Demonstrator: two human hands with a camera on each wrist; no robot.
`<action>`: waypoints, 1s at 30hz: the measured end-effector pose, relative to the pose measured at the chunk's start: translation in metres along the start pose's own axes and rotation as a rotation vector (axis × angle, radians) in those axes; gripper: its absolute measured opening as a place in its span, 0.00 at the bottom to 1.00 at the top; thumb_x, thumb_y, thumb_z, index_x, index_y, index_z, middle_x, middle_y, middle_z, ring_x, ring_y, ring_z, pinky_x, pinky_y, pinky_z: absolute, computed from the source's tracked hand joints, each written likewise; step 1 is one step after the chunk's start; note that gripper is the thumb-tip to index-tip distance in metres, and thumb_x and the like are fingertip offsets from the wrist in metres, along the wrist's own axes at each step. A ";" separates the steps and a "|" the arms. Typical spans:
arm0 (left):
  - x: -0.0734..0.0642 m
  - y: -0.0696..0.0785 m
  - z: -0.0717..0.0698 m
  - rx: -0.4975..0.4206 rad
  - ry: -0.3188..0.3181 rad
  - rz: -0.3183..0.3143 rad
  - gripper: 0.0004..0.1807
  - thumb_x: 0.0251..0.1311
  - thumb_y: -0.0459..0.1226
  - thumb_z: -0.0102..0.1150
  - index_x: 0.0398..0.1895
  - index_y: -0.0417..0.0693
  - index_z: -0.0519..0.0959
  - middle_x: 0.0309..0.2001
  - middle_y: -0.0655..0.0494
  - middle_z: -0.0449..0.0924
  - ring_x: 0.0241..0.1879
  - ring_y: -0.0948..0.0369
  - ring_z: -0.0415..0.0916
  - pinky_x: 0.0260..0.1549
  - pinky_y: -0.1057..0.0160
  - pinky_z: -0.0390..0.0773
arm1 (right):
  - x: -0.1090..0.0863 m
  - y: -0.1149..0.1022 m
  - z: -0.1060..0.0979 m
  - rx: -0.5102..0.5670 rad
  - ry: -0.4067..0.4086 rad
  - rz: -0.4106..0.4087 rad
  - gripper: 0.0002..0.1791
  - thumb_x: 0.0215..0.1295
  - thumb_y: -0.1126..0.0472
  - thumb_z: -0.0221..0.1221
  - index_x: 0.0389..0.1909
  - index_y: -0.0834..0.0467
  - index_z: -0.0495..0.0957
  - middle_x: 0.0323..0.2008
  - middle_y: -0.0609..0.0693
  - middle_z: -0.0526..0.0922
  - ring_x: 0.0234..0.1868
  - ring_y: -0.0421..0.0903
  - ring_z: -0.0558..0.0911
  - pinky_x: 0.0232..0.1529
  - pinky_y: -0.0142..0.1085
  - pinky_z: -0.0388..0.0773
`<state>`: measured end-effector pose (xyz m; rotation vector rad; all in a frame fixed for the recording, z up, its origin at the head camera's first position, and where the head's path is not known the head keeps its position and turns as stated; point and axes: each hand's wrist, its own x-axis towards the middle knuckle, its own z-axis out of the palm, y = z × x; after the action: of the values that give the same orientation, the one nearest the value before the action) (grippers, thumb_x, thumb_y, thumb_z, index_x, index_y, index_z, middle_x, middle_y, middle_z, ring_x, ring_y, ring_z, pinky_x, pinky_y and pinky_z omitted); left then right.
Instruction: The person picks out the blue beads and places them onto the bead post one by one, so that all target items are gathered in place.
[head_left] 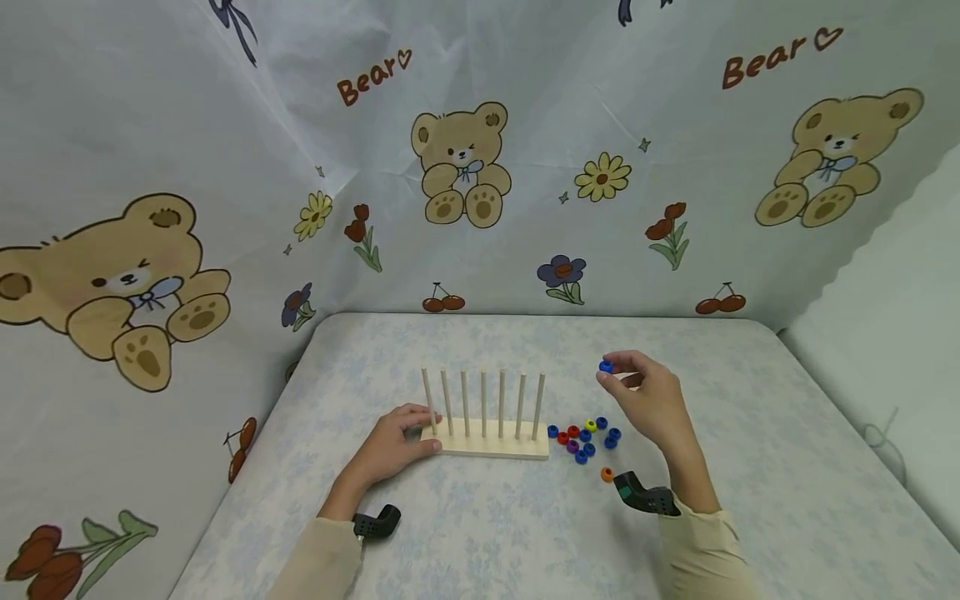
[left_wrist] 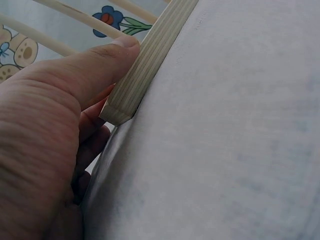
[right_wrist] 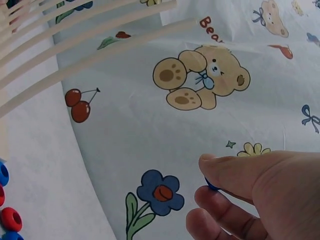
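A pale wooden peg rack (head_left: 487,448) with a row of several upright pegs stands on the table. My left hand (head_left: 390,447) grips the left end of its base, and in the left wrist view the thumb (left_wrist: 112,60) lies along the base's edge. Raised to the right of the rack, my right hand (head_left: 651,400) pinches a blue bead (head_left: 606,366) between thumb and fingertips. In the right wrist view only a sliver of that blue bead (right_wrist: 212,185) shows between the fingers. All the pegs are bare.
Several loose beads, mostly blue, lie right of the rack, among them a red bead (head_left: 562,438), a yellow bead (head_left: 590,426) and a purple bead (head_left: 572,447). An orange bead (head_left: 607,474) lies nearer the front. Behind the table (head_left: 480,525) hangs a bear-printed cloth (head_left: 525,267).
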<state>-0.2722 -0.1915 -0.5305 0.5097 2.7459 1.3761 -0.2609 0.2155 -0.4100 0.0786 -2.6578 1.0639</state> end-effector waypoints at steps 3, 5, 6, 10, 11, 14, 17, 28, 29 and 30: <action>0.001 0.001 0.001 0.001 -0.002 -0.003 0.23 0.53 0.56 0.73 0.54 0.72 0.82 0.57 0.70 0.77 0.65 0.56 0.72 0.65 0.42 0.70 | 0.000 -0.006 0.004 0.012 0.035 0.000 0.19 0.69 0.50 0.63 0.56 0.56 0.80 0.48 0.58 0.86 0.43 0.53 0.81 0.38 0.36 0.77; 0.001 0.002 0.001 -0.005 -0.005 -0.002 0.24 0.53 0.56 0.73 0.55 0.71 0.83 0.57 0.70 0.77 0.65 0.56 0.72 0.65 0.43 0.70 | 0.000 -0.009 0.006 0.021 0.058 -0.002 0.20 0.69 0.51 0.64 0.56 0.56 0.80 0.48 0.58 0.86 0.43 0.53 0.82 0.37 0.35 0.78; 0.001 0.002 0.002 -0.007 -0.007 0.000 0.24 0.53 0.55 0.73 0.55 0.70 0.83 0.57 0.70 0.77 0.64 0.56 0.72 0.65 0.43 0.70 | 0.000 -0.011 0.008 0.026 0.069 -0.006 0.19 0.69 0.51 0.64 0.56 0.56 0.80 0.48 0.58 0.86 0.43 0.53 0.82 0.37 0.35 0.78; 0.001 0.001 0.003 -0.004 -0.014 0.006 0.25 0.54 0.55 0.73 0.56 0.69 0.82 0.58 0.70 0.77 0.65 0.56 0.72 0.65 0.44 0.71 | 0.000 -0.015 0.012 0.048 0.100 -0.040 0.19 0.68 0.51 0.65 0.55 0.56 0.81 0.47 0.57 0.86 0.41 0.52 0.82 0.33 0.32 0.78; 0.001 0.000 0.002 0.000 -0.014 0.005 0.25 0.54 0.56 0.73 0.56 0.70 0.82 0.58 0.70 0.77 0.65 0.57 0.72 0.65 0.44 0.71 | 0.001 -0.016 0.013 0.057 0.107 -0.052 0.18 0.68 0.51 0.65 0.54 0.55 0.81 0.47 0.57 0.86 0.41 0.51 0.82 0.32 0.32 0.78; 0.002 -0.002 0.002 0.004 -0.010 0.000 0.24 0.54 0.56 0.72 0.56 0.71 0.82 0.58 0.70 0.77 0.65 0.56 0.72 0.65 0.44 0.70 | 0.002 -0.019 0.016 0.083 0.118 -0.088 0.18 0.68 0.51 0.65 0.54 0.55 0.81 0.46 0.56 0.86 0.39 0.51 0.82 0.31 0.31 0.78; 0.002 -0.002 0.001 0.002 -0.010 -0.007 0.24 0.54 0.57 0.72 0.56 0.72 0.82 0.58 0.70 0.77 0.66 0.56 0.71 0.66 0.43 0.69 | 0.001 -0.025 0.017 0.109 0.123 -0.109 0.18 0.67 0.51 0.66 0.54 0.55 0.82 0.46 0.55 0.86 0.38 0.49 0.82 0.32 0.32 0.78; 0.003 -0.001 0.001 -0.009 -0.010 -0.033 0.25 0.52 0.58 0.73 0.55 0.72 0.82 0.58 0.71 0.77 0.66 0.57 0.71 0.67 0.44 0.68 | -0.007 -0.045 0.020 0.211 0.154 -0.189 0.16 0.66 0.54 0.67 0.52 0.54 0.83 0.43 0.49 0.86 0.36 0.41 0.80 0.35 0.24 0.77; 0.003 -0.001 0.001 -0.013 -0.010 -0.034 0.25 0.52 0.58 0.73 0.55 0.72 0.82 0.58 0.71 0.77 0.66 0.57 0.71 0.67 0.44 0.68 | -0.008 -0.046 0.021 0.214 0.156 -0.197 0.16 0.66 0.54 0.67 0.52 0.54 0.83 0.43 0.49 0.86 0.36 0.40 0.80 0.35 0.24 0.77; 0.003 -0.001 0.001 -0.011 -0.010 -0.034 0.25 0.52 0.58 0.73 0.55 0.73 0.82 0.58 0.71 0.76 0.66 0.57 0.70 0.67 0.44 0.68 | -0.008 -0.047 0.021 0.221 0.156 -0.204 0.16 0.66 0.54 0.67 0.52 0.54 0.83 0.42 0.49 0.86 0.36 0.40 0.80 0.36 0.24 0.77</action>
<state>-0.2755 -0.1901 -0.5316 0.4657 2.7245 1.3760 -0.2511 0.1661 -0.3950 0.2918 -2.3292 1.2357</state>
